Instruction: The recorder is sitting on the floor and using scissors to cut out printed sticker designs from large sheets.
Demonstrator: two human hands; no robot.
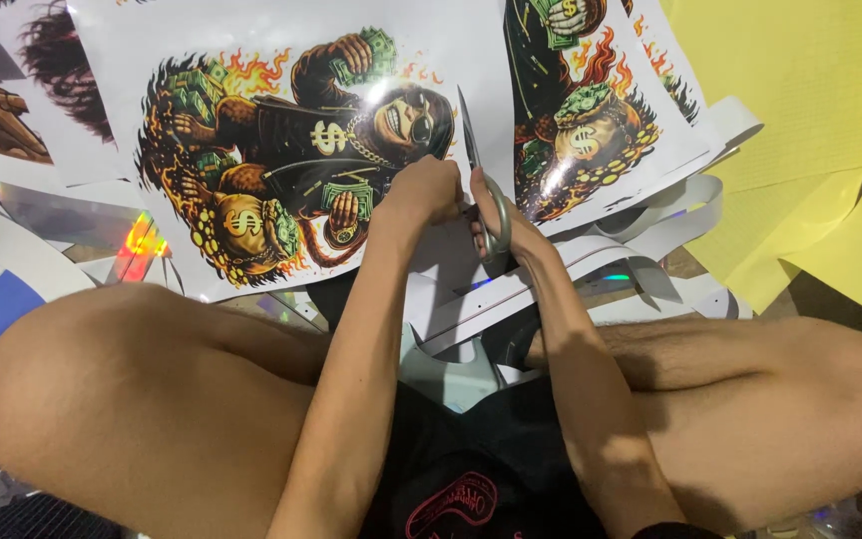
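Bare knees flank right hand (499, 228) holding scissors (479, 170), left hand (429, 190) gripping printed sheet (291, 150)

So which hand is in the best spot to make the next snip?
The right hand, most likely: it holds the scissors, blades pointing up the white gap between the printed pictures. The left hand grips the glossy sheet beside the blades.

The glossy sheet (281, 150) was white, printed with a dark brown and black ape figure ringed by orange flames, green banknotes and gold coins. A second white sheet (591, 110) carried the same colours around a tan money sack. The scissors (486, 190) were silver-grey. Plain yellow paper (810, 120) lay at the right edge. Trimmed strips (650, 240) were white.
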